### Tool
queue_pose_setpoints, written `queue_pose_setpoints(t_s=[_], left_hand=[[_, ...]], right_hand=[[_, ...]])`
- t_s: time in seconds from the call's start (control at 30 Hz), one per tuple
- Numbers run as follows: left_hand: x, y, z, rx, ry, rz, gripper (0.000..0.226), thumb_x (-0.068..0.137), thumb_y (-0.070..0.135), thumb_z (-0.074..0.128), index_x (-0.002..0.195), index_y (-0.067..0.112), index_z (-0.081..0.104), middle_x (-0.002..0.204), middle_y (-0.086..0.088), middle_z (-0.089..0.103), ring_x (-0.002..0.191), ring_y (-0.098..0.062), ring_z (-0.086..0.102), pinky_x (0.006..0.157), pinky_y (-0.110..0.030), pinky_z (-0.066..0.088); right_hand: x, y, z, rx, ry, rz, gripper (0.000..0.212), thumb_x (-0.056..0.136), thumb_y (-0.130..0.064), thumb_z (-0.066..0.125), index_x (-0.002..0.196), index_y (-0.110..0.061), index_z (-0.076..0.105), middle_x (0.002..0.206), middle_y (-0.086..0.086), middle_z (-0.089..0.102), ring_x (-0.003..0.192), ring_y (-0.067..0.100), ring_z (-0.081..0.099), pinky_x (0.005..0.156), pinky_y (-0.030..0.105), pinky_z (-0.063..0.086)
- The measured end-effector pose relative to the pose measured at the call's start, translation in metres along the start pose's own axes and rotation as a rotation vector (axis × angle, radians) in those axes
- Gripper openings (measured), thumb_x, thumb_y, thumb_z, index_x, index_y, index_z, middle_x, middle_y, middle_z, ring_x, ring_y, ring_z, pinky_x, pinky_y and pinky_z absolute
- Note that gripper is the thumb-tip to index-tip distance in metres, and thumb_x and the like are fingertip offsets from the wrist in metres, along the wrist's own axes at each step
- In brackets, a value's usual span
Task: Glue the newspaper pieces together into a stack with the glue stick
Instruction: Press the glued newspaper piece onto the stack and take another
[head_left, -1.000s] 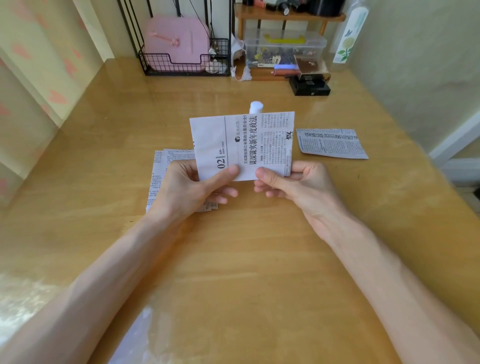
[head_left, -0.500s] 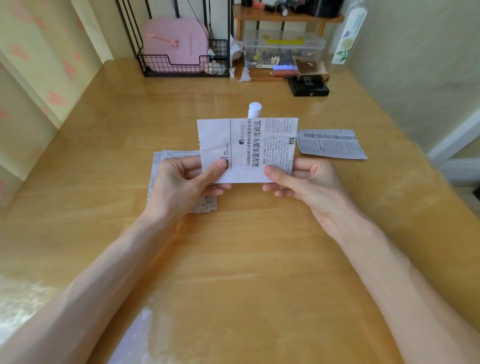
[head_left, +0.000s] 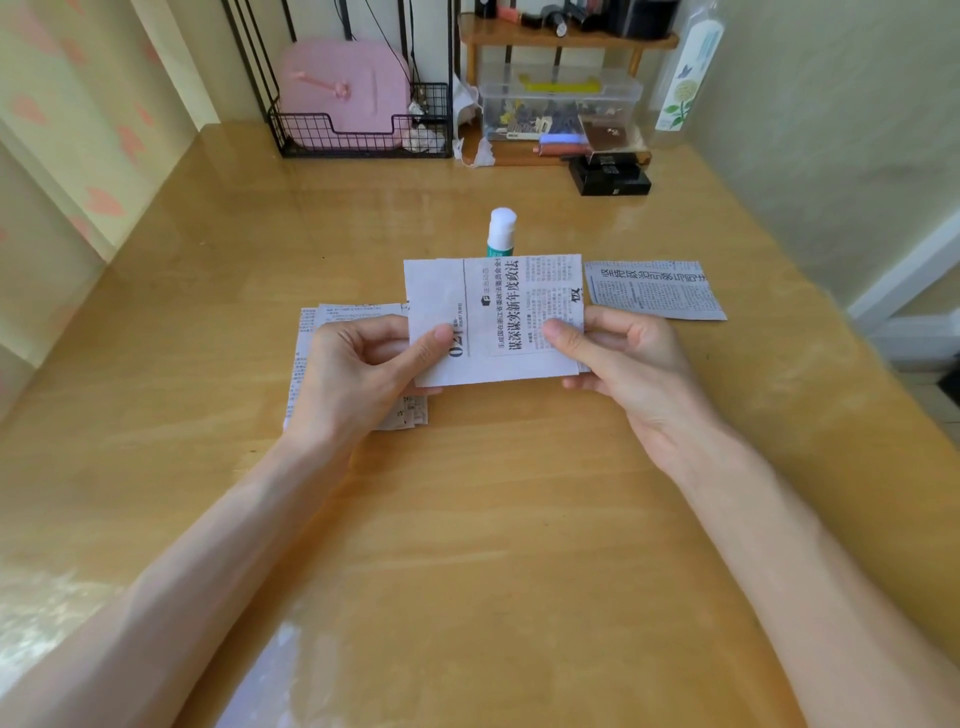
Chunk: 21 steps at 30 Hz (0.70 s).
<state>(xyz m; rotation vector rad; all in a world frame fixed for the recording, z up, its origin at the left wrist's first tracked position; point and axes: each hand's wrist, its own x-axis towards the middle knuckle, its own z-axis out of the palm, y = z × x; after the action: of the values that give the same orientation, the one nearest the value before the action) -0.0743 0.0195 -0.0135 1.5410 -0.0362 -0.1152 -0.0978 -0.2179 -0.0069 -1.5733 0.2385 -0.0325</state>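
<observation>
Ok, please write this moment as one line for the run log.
left hand: pinches newspaper piece | right hand: pinches it too | glue stick: upright behind it, untouched | loose clipping: flat on table

Left hand (head_left: 353, 374) and right hand (head_left: 628, 364) pinching newspaper piece (head_left: 511, 296) under thumbs, fingers seemingly curled beneath, forearms converging forward

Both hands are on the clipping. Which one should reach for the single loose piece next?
Probably the right hand: the loose piece lies flat just beyond it, while the left hand sits across the held clipping, over the pile.
</observation>
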Motion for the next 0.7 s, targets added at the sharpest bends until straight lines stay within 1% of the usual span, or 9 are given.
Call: queue_pose_setpoints(t_s=[0.1, 0.17, 0.27, 0.37, 0.43, 0.47, 0.53, 0.63, 0.7], left_hand=[[0.0, 0.001, 0.002, 0.016, 0.012, 0.014, 0.022, 0.093, 0.025, 0.076, 0.106, 0.009, 0.077, 0.086, -0.007, 0.08, 0.076, -0.019, 0.076, 0.074, -0.03, 0.064], [0.0, 0.001, 0.002, 0.024, -0.008, 0.046, 0.023, 0.095, 0.028, 0.073, 0.112, 0.012, 0.076, 0.089, -0.007, 0.08, 0.077, -0.024, 0.077, 0.073, -0.03, 0.063], [-0.002, 0.002, 0.003, 0.054, -0.032, 0.09, 0.024, 0.096, 0.028, 0.071, 0.115, 0.014, 0.075, 0.091, -0.007, 0.079, 0.077, -0.026, 0.077, 0.072, -0.031, 0.063], [-0.003, 0.0, 0.007, 0.085, -0.048, 0.131, 0.023, 0.097, 0.024, 0.07, 0.115, 0.01, 0.074, 0.087, -0.008, 0.078, 0.074, -0.025, 0.076, 0.071, -0.032, 0.064], [-0.004, -0.001, 0.008, 0.098, -0.058, 0.151, 0.023, 0.097, 0.023, 0.07, 0.115, 0.01, 0.074, 0.086, -0.009, 0.077, 0.073, -0.025, 0.075, 0.071, -0.033, 0.064], [-0.004, -0.002, 0.008, 0.102, -0.062, 0.158, 0.023, 0.096, 0.024, 0.07, 0.114, 0.011, 0.074, 0.087, -0.01, 0.077, 0.073, -0.025, 0.075, 0.072, -0.034, 0.064], [-0.004, -0.003, 0.007, 0.112, -0.071, 0.171, 0.023, 0.096, 0.025, 0.07, 0.114, 0.012, 0.074, 0.088, -0.01, 0.077, 0.074, -0.025, 0.075, 0.072, -0.033, 0.063], [-0.003, -0.004, 0.007, 0.139, -0.081, 0.198, 0.024, 0.094, 0.025, 0.072, 0.115, 0.014, 0.074, 0.09, -0.008, 0.077, 0.076, -0.026, 0.075, 0.073, -0.034, 0.063], [-0.003, -0.005, 0.007, 0.144, -0.082, 0.208, 0.025, 0.093, 0.026, 0.072, 0.116, 0.015, 0.074, 0.092, -0.007, 0.077, 0.078, -0.025, 0.076, 0.074, -0.034, 0.063]], right_hand=[[0.006, -0.006, -0.016, 0.015, 0.072, -0.006, 0.015, 0.097, -0.02, 0.076, 0.111, -0.016, 0.08, 0.104, 0.001, 0.082, 0.084, 0.013, 0.073, 0.066, 0.023, 0.05], [0.013, -0.009, -0.036, 0.016, 0.142, -0.008, 0.012, 0.099, -0.021, 0.073, 0.109, -0.018, 0.08, 0.107, -0.002, 0.082, 0.087, 0.013, 0.07, 0.068, 0.024, 0.046], [0.024, -0.006, -0.065, 0.016, 0.274, -0.008, 0.01, 0.101, -0.021, 0.071, 0.104, -0.02, 0.08, 0.105, -0.004, 0.081, 0.079, 0.012, 0.062, 0.066, 0.024, 0.041], [0.035, -0.001, -0.086, -0.023, 0.444, -0.048, 0.01, 0.101, -0.023, 0.072, 0.108, -0.022, 0.078, 0.095, -0.012, 0.079, 0.066, 0.0, 0.06, 0.062, 0.014, 0.045], [0.041, 0.002, -0.094, -0.053, 0.511, -0.099, 0.012, 0.101, -0.021, 0.072, 0.112, -0.02, 0.075, 0.093, -0.012, 0.077, 0.061, -0.007, 0.062, 0.06, 0.009, 0.047], [0.045, 0.004, -0.097, -0.07, 0.531, -0.116, 0.013, 0.101, -0.019, 0.072, 0.114, -0.02, 0.074, 0.095, -0.011, 0.076, 0.062, -0.01, 0.064, 0.062, 0.008, 0.048], [0.05, 0.008, -0.099, -0.126, 0.567, -0.132, 0.017, 0.101, -0.019, 0.072, 0.117, -0.02, 0.073, 0.098, -0.01, 0.077, 0.072, -0.011, 0.069, 0.069, 0.009, 0.051], [0.057, 0.012, -0.098, -0.224, 0.608, -0.136, 0.029, 0.1, -0.025, 0.073, 0.127, -0.017, 0.072, 0.102, -0.006, 0.078, 0.089, 0.001, 0.074, 0.083, 0.018, 0.056], [0.059, 0.013, -0.096, -0.294, 0.623, -0.13, 0.037, 0.098, -0.03, 0.075, 0.132, -0.016, 0.071, 0.104, -0.005, 0.078, 0.096, 0.01, 0.075, 0.091, 0.025, 0.057]])
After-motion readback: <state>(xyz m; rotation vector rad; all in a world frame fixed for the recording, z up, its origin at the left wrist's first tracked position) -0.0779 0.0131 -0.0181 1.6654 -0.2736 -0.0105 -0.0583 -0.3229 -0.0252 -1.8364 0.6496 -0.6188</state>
